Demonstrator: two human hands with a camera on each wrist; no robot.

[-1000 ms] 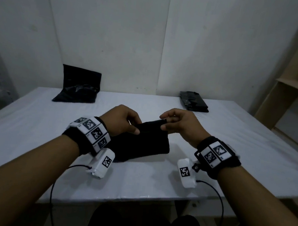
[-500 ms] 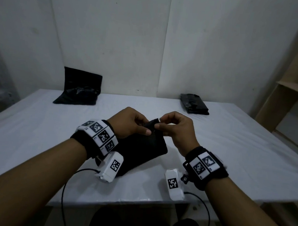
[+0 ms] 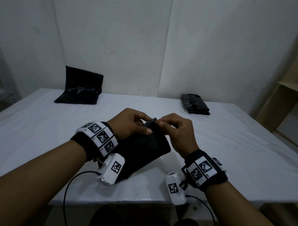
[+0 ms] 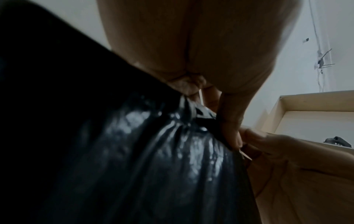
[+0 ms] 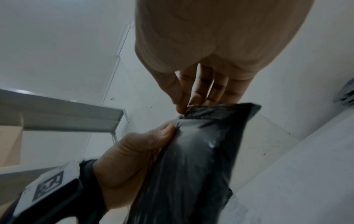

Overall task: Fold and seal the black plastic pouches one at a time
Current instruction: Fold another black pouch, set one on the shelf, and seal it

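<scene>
The wide white tabletop (image 3: 213, 147) stretches out under me, reaching back to the pale wall. On its far left sits a loose heap of shiny black plastic pouches (image 3: 80, 90), one standing up against the wall; on the far right, well apart from it, lies a flat stack of folded black pouches (image 3: 195, 104). Right in front of me, near the front edge, is the glossy black plastic pouch (image 3: 141, 148) I'm working on, its lower end resting on the tabletop and its top end lifted between my hands. My left hand (image 3: 130, 123) grips the upper left side of the pouch, fingers curled round it and thumb pressed on the face. My right hand (image 3: 176, 131) pinches the narrow top edge, thumb and fingertips (image 5: 193, 98) closed on the crumpled flap. Both hands nearly touch at that top edge.
</scene>
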